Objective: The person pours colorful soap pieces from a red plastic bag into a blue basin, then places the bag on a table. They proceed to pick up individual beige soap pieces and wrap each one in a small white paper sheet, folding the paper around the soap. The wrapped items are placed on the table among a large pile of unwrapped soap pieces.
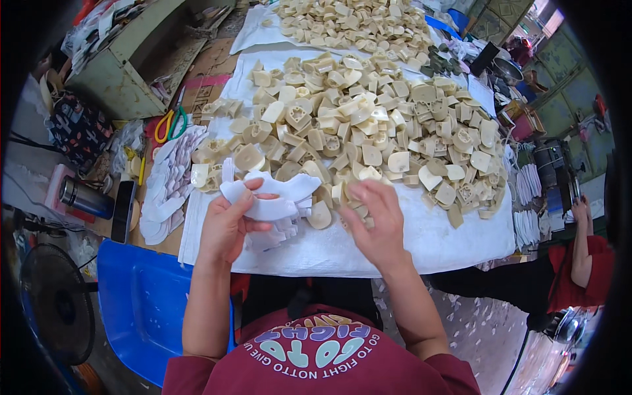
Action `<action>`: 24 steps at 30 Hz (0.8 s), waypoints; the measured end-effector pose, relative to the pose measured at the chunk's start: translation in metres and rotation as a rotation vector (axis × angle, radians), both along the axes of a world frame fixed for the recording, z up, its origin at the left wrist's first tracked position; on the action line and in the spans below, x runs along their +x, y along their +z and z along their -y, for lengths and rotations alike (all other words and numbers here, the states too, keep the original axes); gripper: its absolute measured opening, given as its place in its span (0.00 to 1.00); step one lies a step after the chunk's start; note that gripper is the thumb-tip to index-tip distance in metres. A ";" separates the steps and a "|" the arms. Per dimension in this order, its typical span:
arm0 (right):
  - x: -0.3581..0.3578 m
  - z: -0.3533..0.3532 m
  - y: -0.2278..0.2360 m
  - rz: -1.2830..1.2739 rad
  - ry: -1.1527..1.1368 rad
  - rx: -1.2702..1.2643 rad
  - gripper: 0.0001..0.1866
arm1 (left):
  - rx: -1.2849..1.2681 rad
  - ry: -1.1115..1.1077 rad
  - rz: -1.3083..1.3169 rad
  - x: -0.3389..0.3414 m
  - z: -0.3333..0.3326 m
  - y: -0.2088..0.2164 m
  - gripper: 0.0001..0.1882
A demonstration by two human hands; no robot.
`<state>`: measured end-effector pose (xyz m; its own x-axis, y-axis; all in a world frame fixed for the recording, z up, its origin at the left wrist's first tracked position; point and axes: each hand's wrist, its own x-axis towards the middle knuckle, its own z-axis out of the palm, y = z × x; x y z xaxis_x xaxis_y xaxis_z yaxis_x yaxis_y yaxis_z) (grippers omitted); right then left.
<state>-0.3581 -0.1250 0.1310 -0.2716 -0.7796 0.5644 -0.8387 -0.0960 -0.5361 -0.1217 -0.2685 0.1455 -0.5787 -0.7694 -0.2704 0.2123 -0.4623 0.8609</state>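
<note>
So the white cutouts (pixel 299 187) are at the near side of the table, left of centre, and the left hand (pixel 230 220) has a few pinched, thumb on top, palm turned inward. The right hand (pixel 376 224) is bent at the wrist, fingers curled at the near edge of a massive heap of beige blocks (pixel 372 155); honestly can't tell if it's got one. Everything's lying on a white sheet (pixel 428 250), and the blocks carry on right to the far end. On the left there's a spread of more white pieces (pixel 164 191), orange-handled scissors (pixel 157 130) beyond it, plus a phone (pixel 123 212) and a dark thermos (pixel 89 197). Near left, a big blue tub (pixel 141 309) and a black fan (pixel 56 299). Far left, a greenish cabinet (pixel 112 85) with stuff piled on top. Off right, somebody in a red top (pixel 596 266) reaches out an arm, and white scraps litter the floor (pixel 484 336).
</note>
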 end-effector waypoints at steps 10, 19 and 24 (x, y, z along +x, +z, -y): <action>-0.045 0.013 -0.016 0.447 -0.057 0.266 0.26 | 0.059 -0.121 -0.419 -0.108 -0.027 0.012 0.28; -0.080 0.002 -0.029 1.151 -0.185 -0.351 0.14 | -0.219 -0.041 -0.202 -0.166 -0.028 -0.026 0.24; -0.033 -0.005 0.038 0.054 -0.188 0.127 0.17 | -0.250 0.125 -0.407 -0.153 -0.037 0.024 0.24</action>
